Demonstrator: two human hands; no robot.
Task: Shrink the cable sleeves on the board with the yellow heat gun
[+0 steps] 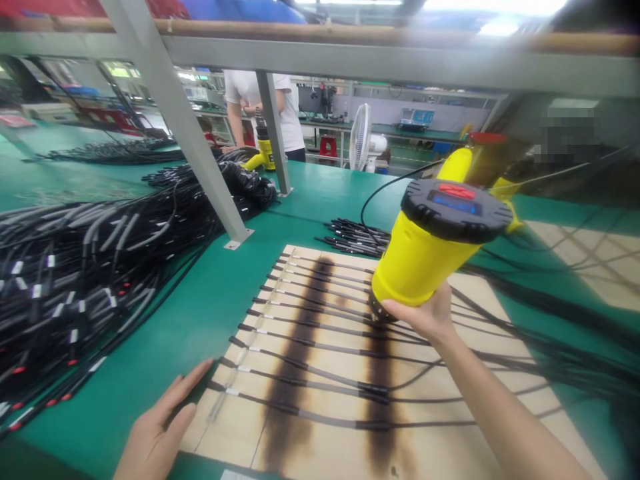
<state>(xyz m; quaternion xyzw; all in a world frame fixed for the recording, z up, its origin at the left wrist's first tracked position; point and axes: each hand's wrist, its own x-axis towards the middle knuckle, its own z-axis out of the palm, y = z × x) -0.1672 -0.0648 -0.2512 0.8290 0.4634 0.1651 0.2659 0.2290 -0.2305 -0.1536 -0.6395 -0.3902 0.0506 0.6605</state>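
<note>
My right hand (430, 313) is wrapped round a yellow heat gun (417, 257) with a black end cap. Its dark nozzle (381, 308) points down over black cables (345, 347) laid side by side across a pale wooden board (450, 447). Two dark scorched bands run along the board beneath the cables. At the board's left edge, my left hand (163, 427) has its fingers apart and holds nothing; its fingertips are close to the cable ends.
A large cable pile (100, 267) covers the left of the green table (200, 280). More cable ends (355, 237) lie behind the board. Metal posts (185, 127) rise from the table. Beyond stand a person (293, 113) near another yellow heat gun (267, 152) and a fan (361, 137).
</note>
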